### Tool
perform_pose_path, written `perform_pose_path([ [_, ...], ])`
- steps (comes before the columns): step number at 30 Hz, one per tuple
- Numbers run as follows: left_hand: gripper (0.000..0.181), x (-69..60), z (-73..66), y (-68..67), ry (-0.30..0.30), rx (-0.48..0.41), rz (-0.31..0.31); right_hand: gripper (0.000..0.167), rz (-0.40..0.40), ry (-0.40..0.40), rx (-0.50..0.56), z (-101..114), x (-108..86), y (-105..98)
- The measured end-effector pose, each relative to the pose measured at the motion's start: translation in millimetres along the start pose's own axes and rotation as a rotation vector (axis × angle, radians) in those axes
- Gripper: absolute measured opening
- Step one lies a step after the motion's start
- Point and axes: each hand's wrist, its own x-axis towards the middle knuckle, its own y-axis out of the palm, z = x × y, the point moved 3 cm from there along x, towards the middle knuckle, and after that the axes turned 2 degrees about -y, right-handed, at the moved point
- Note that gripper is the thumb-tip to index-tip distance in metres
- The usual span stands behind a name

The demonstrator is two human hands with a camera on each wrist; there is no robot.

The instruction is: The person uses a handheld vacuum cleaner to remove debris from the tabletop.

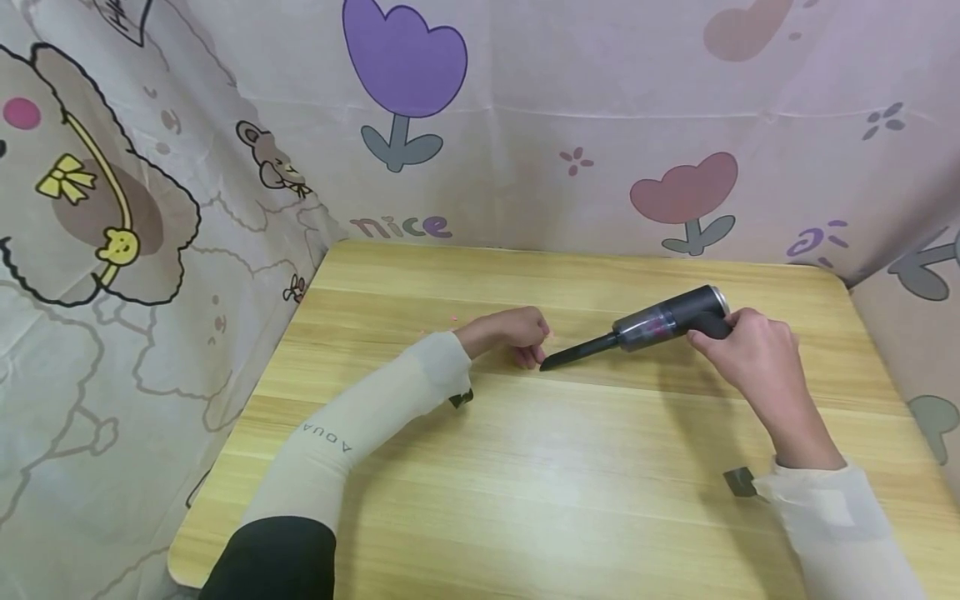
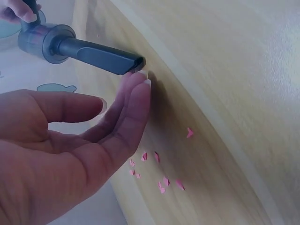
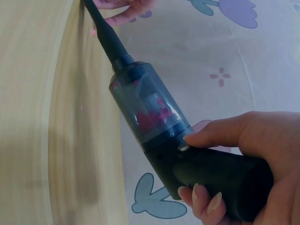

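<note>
My right hand (image 1: 757, 354) grips the handle of a black handheld vacuum cleaner (image 1: 648, 325), its thumb by a button on the body. Pink bits show through the clear dust cup (image 3: 150, 105). The narrow nozzle (image 2: 101, 55) slants down to the left, its tip close to the table. At that tip are the fingertips of my left hand (image 1: 525, 333); whether they touch it I cannot tell. In the left wrist view, the left fingers bend loosely and the thumb stands apart from them. Several pink paper scraps (image 2: 166, 181) lie on the wood beyond this hand.
The wooden table (image 1: 570, 483) has rounded corners. Printed cloth (image 1: 525, 167) hangs behind it and along the left side. Pale sleeves (image 1: 382, 400) cover both forearms, and a dark tab (image 1: 740, 482) sticks out at the right cuff.
</note>
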Motion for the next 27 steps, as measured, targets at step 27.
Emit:
perform_pose_path([
  [27, 0.029, 23.7, -67.0, 36.5, 0.460, 0.650, -0.220, 0.064, 0.012, 0.025, 0.002, -4.4, 1.0, -2.8],
])
